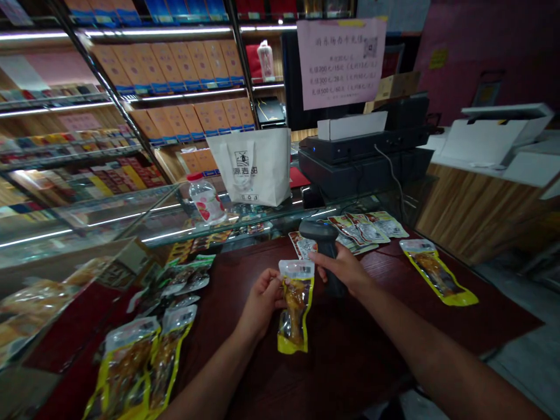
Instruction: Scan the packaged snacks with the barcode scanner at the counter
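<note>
Between my hands hangs a vacuum-sealed drumstick pack (296,309) with yellow edges and a barcode on its clear top. My left hand (262,303) pinches this pack by its left edge, near the top. In my right hand (345,268) is a dark barcode scanner (326,256), gripped by its handle, with its head just above and right of the barcode. A similar drumstick pack (437,271) lies on the dark red tabletop (371,350) to the right. More such packs (140,361) lie at the lower left.
Several flat snack packets (367,227) lie behind the scanner. A white paper bag (258,169) and a red-capped bottle (205,198) stand on the glass counter. A cardboard box (105,280) of bagged goods is at left. Black register equipment (359,163) stands at the back.
</note>
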Demonstrator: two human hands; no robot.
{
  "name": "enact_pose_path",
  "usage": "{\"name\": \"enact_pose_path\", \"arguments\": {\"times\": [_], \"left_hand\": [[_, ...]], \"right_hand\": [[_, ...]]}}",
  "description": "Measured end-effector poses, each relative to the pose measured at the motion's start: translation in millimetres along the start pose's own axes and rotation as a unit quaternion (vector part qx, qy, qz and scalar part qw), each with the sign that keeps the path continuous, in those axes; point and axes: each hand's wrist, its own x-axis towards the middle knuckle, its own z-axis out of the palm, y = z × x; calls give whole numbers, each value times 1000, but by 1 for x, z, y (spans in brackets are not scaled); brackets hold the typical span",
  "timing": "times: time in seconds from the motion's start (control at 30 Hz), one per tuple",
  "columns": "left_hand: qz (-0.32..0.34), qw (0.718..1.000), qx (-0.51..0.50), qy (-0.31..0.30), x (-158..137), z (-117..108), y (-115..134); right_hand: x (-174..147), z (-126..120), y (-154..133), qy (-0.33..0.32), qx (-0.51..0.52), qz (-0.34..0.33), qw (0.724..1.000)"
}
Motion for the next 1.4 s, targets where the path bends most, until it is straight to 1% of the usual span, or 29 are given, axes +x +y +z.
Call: {"name": "enact_pose_path", "arguments": {"times": [0.1,0.2,0.33,0.4,0.47,0.57,0.67,0.8,0.9,1.0,1.13,1.4], "left_hand": [[5,1000,9,-12,2,-1,-4],[-4,1000,-6,-30,2,-3,-7],[-62,991,-47,-106,0,-6,-6],[-89,986,-39,-137,-1,-8,-5],[-99,984,-24,-149,-2,-10,-5],[-93,984,-13,-153,-1,-12,-5],[-61,991,-5,-122,1,-13,-4],[34,999,-7,-20,9,-20,0],[93,995,0,47,19,-29,1],[124,988,13,89,26,-37,-1],[144,983,33,109,29,-41,-4],[160,981,49,100,29,-42,-5]], "right_hand": [[-1,4,5,-19,-24,4,1000],[-3,7,9,-23,-31,3,999],[-3,4,7,3,-7,-5,1000],[-3,1,4,19,5,-13,1000],[-2,-2,0,33,13,-23,999],[-2,-3,-2,43,18,-34,998],[-1,-1,-1,39,15,-41,998],[2,-1,4,34,3,-46,998],[3,0,8,19,-11,-39,999],[0,3,12,-7,-31,-28,999],[-7,9,12,-39,-55,-22,997],[-9,8,10,-60,-64,-21,996]]}}
